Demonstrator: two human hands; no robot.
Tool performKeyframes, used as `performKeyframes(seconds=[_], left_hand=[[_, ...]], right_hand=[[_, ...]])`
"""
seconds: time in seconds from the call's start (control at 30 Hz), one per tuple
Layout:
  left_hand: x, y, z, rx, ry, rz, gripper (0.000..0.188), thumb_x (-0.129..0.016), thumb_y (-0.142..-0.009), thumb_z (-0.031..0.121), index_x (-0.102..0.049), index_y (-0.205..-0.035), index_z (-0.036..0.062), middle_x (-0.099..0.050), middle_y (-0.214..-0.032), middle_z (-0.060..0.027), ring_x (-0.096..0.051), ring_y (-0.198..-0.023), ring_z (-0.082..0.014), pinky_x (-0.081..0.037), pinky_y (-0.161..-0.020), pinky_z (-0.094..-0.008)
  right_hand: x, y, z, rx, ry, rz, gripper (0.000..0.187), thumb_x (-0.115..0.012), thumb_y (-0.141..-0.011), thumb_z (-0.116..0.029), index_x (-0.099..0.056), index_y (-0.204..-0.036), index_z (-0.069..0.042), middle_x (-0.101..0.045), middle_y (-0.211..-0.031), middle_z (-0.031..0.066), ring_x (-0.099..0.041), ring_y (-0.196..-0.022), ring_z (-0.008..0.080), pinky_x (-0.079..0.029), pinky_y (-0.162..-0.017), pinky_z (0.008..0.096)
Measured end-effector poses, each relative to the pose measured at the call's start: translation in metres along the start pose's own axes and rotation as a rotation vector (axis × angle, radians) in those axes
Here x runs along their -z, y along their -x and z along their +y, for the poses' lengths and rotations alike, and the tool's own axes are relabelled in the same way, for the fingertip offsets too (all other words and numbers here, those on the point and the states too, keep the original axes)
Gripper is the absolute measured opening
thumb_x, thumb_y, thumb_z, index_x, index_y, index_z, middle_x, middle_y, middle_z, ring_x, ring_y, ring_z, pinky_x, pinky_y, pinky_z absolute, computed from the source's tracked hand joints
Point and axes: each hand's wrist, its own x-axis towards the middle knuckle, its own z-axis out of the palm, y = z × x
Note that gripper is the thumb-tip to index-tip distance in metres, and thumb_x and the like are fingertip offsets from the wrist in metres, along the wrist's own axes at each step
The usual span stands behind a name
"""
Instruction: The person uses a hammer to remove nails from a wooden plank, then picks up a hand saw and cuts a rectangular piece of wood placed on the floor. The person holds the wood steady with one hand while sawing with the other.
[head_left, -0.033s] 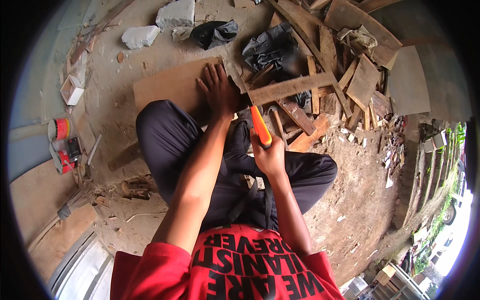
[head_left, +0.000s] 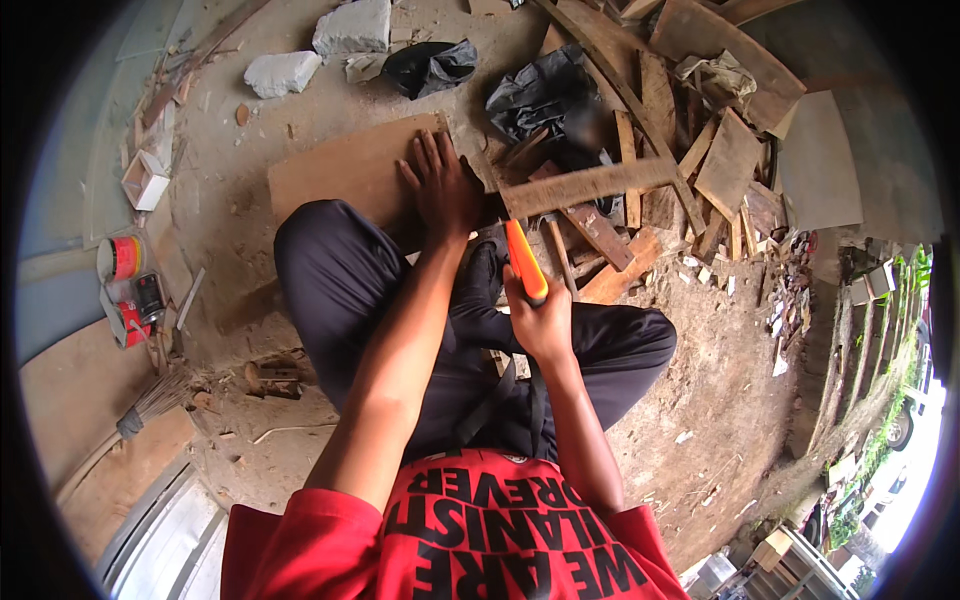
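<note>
My left hand (head_left: 445, 190) lies with fingers spread on a thin brown board (head_left: 335, 165), near its right end, in front of my crossed legs. Closed round an orange-and-yellow handle, my right hand (head_left: 542, 325) grips what looks like a handsaw (head_left: 524, 258). The handle's narrow front end meets the right edge of the board, close to my left hand. From there a brown strip (head_left: 590, 187) with a rough edge stretches to the right; whether it joins the board or the handsaw I cannot tell. The handsaw's blade is hard to make out.
Scrap wood (head_left: 730, 165) is heaped at the far right, with crumpled black plastic (head_left: 535, 95) beside it. Pale concrete blocks (head_left: 283, 74) lie at the far left. Red cans (head_left: 125, 258) and a twig broom (head_left: 155, 400) stand along the left side. Small debris litters the dirt floor.
The handsaw handle and the brown strip have shifted slightly toward me, the strip's far end the most. My left hand stays on the board.
</note>
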Motion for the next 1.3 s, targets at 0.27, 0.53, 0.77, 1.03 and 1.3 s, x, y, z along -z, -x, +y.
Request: performKeyframes(seconds=[0.27, 0.53, 0.77, 1.03, 1.3], left_hand=[[-0.002, 0.002, 0.010, -0.128, -0.023, 0.009, 0.048, -0.046, -0.095, 0.021, -0.055, -0.140, 0.0033, -0.039, -0.157, -0.0205, -0.032, -0.150, -0.0339, -0.020, -0.120, -0.0628], [0.001, -0.004, 0.011, -0.126, 0.054, -0.091, 0.043, -0.048, -0.095, 0.018, -0.060, -0.133, 0.0034, -0.035, -0.159, -0.0224, -0.029, -0.151, -0.0336, -0.015, -0.121, -0.0637], [-0.004, 0.004, 0.013, -0.023, 0.043, 0.028, 0.053, -0.045, -0.095, 0.019, -0.047, -0.146, 0.0024, -0.035, -0.159, -0.0238, -0.028, -0.151, -0.0349, -0.011, -0.118, -0.0709], [0.014, 0.006, 0.018, 0.030, 0.123, -0.021, 0.061, -0.048, -0.091, 0.022, -0.043, -0.148, 0.0001, -0.033, -0.160, -0.0242, -0.023, -0.153, -0.0364, -0.006, -0.118, -0.0716], [-0.003, 0.003, 0.011, -0.012, -0.057, 0.041, 0.059, -0.050, -0.092, 0.024, -0.047, -0.147, 0.0019, -0.036, -0.159, -0.0227, -0.027, -0.152, -0.0358, -0.011, -0.119, -0.0683]], right_hand=[[-0.015, 0.040, 0.015, -0.086, -0.338, -0.014, 0.016, -0.070, -0.094, -0.009, -0.057, -0.096, 0.000, -0.060, -0.073, 0.0033, -0.052, -0.066, 0.0061, -0.046, -0.061, 0.0269], [-0.029, 0.051, 0.043, 0.045, -0.189, 0.155, 0.016, -0.068, -0.097, -0.011, -0.058, -0.091, 0.000, -0.056, -0.066, 0.0024, -0.051, -0.062, 0.0052, -0.044, -0.056, 0.0257], [-0.011, 0.032, 0.037, 0.007, -0.234, 0.113, 0.022, -0.064, -0.103, -0.024, -0.063, -0.102, -0.002, -0.055, -0.067, -0.0053, -0.049, -0.058, 0.0029, -0.039, -0.051, 0.0216], [-0.001, 0.024, 0.018, -0.082, -0.224, 0.063, 0.031, -0.067, -0.101, -0.027, -0.067, -0.099, 0.005, -0.059, -0.070, -0.0024, -0.052, -0.068, 0.0041, -0.044, -0.060, 0.0249], [0.008, 0.053, -0.008, -0.155, -0.159, 0.013, 0.014, -0.065, -0.096, -0.008, -0.065, -0.098, 0.005, -0.058, -0.069, 0.0015, -0.051, -0.069, 0.0049, -0.045, -0.060, 0.0268]])
